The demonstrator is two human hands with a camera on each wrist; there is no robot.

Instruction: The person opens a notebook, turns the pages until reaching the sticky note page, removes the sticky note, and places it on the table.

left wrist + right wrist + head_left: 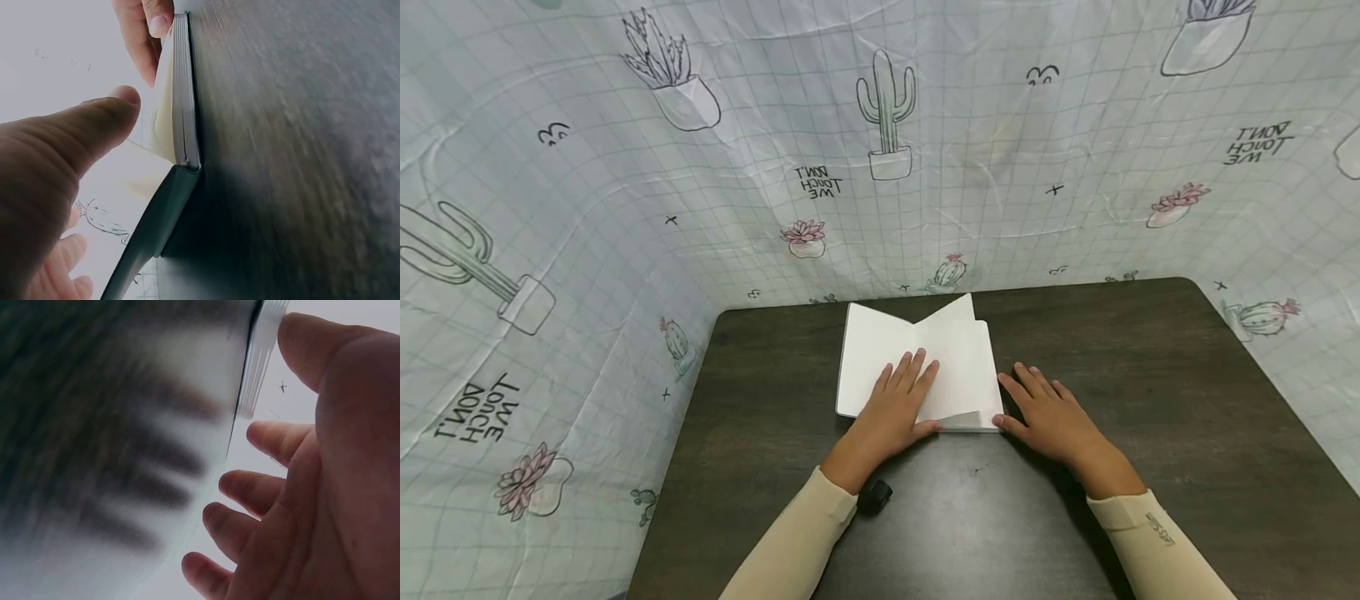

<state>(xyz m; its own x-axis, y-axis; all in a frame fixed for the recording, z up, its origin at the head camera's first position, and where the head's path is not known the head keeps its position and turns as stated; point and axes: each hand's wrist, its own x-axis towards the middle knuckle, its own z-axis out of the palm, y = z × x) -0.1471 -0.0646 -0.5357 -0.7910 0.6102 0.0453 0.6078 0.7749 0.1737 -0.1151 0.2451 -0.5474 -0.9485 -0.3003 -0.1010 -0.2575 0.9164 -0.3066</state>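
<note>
A notebook (966,367) with blank white pages lies open on the dark table. Over its middle, near the fold, spreads the left hand (891,412), fingers straight and thumb out toward the lower edge. One leaf stands partly raised, its top corner (961,307) jutting above the rest. At the notebook's right edge is the right hand (1052,421), fingers extended, thumb tip right at the lower corner. The left wrist view shows the dark green cover (150,219) tilted up on the near side and the page block (183,87) flat. Beside the page edges (257,369), the right fingers are apart.
A dark wood-grain table (1150,350) surrounds the notebook. Behind it and along the sides hangs a white grid-patterned cloth (985,167) printed with potted plants. A small black object (875,497) shows by the left wrist, at the cream sleeve's cuff.
</note>
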